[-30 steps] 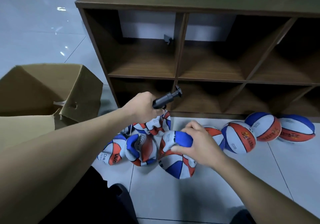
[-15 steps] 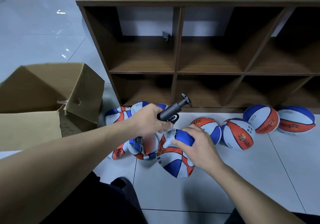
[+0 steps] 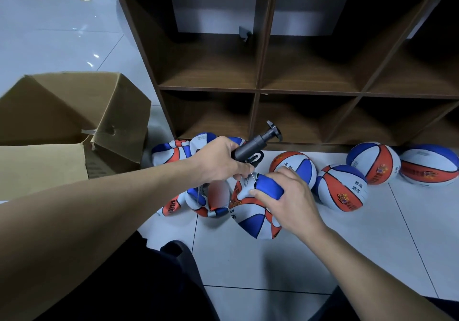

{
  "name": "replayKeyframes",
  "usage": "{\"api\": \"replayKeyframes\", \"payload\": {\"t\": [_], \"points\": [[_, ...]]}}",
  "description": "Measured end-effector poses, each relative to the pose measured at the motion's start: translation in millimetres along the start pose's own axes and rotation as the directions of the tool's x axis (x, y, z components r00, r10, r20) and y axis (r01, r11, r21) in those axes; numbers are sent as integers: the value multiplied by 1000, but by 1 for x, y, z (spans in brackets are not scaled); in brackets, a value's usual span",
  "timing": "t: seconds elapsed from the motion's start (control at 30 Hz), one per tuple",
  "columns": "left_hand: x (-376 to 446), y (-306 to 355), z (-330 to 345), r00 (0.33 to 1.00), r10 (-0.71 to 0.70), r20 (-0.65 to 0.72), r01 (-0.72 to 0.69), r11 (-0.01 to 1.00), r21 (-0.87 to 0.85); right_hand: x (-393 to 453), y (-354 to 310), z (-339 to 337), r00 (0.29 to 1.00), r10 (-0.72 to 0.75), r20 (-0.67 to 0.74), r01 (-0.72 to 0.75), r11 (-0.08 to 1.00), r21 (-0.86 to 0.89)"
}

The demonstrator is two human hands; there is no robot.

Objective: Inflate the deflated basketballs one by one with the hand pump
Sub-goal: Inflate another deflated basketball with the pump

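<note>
From the head camera, the left hand [image 3: 219, 160] grips the dark grey plastic hand pump [image 3: 255, 144], its handle end tilted up toward the brown wooden cubby shelf [image 3: 258, 89]. The pump's thin needle seems to touch the crumpled red, white and blue deflated basketball [image 3: 253, 211] on the white tiled floor [image 3: 248, 258], which the right hand [image 3: 290, 201] holds with curled fingers. Other flat balls [image 3: 183, 150] lie behind; four round inflated balls [image 3: 344, 190] sit to the right. An open cardboard box [image 3: 74, 112] stands on the left.

Bare forearms [image 3: 111, 209], no sleeves, dark trousers [image 3: 129, 283]
</note>
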State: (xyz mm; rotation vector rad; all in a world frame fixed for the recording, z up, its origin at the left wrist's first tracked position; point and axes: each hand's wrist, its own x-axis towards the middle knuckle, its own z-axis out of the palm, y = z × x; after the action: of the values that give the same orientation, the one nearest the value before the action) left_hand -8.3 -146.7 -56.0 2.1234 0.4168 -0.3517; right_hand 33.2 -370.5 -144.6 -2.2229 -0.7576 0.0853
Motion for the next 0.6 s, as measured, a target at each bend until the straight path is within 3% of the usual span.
{"api": "replayKeyframes", "payload": {"t": [0.6], "points": [[3,2,1,1000,-10,-10,9,999,-42,1,0,2,1000,-9,13,9,1000,4]]}}
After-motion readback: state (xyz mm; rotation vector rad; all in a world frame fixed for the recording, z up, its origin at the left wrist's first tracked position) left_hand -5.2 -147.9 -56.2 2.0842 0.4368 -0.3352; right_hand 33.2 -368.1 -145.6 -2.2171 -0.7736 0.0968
